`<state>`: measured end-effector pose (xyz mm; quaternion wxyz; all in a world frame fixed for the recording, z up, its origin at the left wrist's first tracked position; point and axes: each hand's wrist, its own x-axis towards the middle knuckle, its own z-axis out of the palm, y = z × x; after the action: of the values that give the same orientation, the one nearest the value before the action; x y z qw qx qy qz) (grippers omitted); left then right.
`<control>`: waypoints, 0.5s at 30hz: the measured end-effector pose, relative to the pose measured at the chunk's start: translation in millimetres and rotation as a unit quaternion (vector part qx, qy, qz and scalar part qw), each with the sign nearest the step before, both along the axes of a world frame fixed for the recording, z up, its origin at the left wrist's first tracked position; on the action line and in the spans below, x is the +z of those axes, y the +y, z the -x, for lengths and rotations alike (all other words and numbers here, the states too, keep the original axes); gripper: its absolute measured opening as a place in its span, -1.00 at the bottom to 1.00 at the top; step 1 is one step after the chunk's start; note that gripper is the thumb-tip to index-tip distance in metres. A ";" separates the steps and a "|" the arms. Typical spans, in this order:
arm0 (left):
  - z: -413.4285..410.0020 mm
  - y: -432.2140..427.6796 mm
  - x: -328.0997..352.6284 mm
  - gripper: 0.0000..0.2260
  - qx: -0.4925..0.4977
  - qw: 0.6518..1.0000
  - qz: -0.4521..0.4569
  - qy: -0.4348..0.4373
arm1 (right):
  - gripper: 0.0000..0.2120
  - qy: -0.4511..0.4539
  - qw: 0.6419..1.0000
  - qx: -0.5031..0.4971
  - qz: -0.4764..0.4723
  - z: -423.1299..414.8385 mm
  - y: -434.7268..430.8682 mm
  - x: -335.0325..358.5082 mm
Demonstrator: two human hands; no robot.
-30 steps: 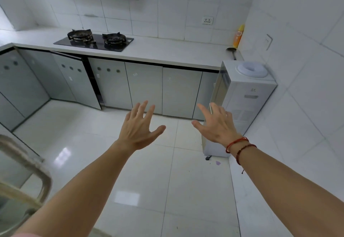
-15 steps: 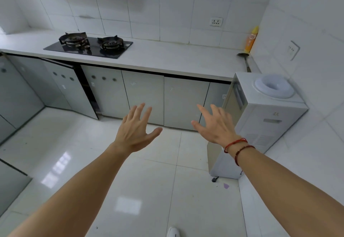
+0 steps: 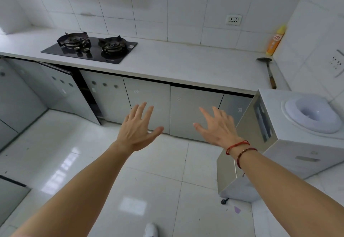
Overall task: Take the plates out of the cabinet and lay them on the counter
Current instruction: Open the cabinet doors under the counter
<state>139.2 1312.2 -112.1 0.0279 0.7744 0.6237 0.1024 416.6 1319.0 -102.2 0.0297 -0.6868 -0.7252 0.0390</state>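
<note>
A row of grey base cabinets [image 3: 149, 104] runs under the white counter [image 3: 186, 63]. Most doors are shut; one door [image 3: 70, 91] at the left stands ajar, with a dark gap beside it. No plates are visible. My left hand [image 3: 137, 128] and my right hand [image 3: 217, 126] are stretched out in front of me with fingers spread, both empty and well short of the cabinet doors. Red bracelets sit on my right wrist.
A black two-burner gas hob [image 3: 91, 47] lies in the counter at the left. An orange bottle [image 3: 275, 41] and a ladle [image 3: 269, 70] are in the counter's right corner. A white water dispenser [image 3: 290, 139] stands on the floor at the right.
The view has moved closer to the counter and cabinets. Both hands stay spread and empty, now nearer the shut cabinet doors.
</note>
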 end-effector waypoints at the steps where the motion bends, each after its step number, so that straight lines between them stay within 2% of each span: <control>1: -0.9 11.0 -2.7 -0.20 -0.004 1.000 0.000 0.002 | -0.34 -0.001 1.000 -0.002 0.002 0.3 10.2 -2.5; 15: 41.6 209.6 -43.9 -0.19 -0.044 0.998 0.039 -0.004 | -0.34 -0.025 0.997 -0.054 0.039 32.8 185.7 -38.2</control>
<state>97.6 1521.8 -156.0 0.0648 0.7990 0.5924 0.0800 383.8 1504.6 -140.4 -0.0133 -0.7262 -0.6857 0.0481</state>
